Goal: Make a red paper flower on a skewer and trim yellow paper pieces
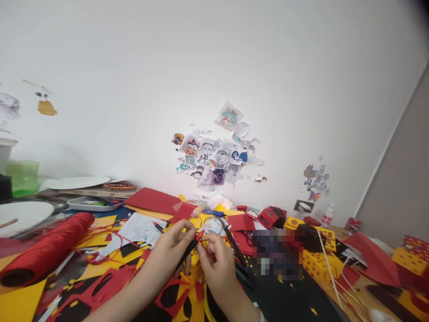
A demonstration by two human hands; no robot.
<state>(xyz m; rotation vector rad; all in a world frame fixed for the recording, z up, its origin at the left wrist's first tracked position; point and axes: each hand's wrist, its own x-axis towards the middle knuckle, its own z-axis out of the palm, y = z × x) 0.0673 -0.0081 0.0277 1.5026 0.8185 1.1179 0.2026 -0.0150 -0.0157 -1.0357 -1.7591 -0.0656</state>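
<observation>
My left hand [179, 241] is closed around a slim black pen-like stick [187, 256] that slants down toward me. A small red piece [200, 235] shows at the fingertips, between the two hands. My right hand [217, 261] is close beside it, thumb and fingers curled together in a pinch; what they hold is too small to make out. Behind the hands lies a round clear ring-shaped item [213, 225]. A dark pen with a red tip [158, 227] shows behind my left hand. Cut red paper [110, 286] and yellow scraps lie around and beneath both hands.
A large red roll [50, 248] lies at the left, near a grey tray [95, 204]. Red card sheets [152, 201] are at the back. Spotted yellow boxes [321, 264] and a plastic bottle [328, 214] stand at the right. A black mat [281, 299] covers the front. Drawings [217, 158] hang on the wall.
</observation>
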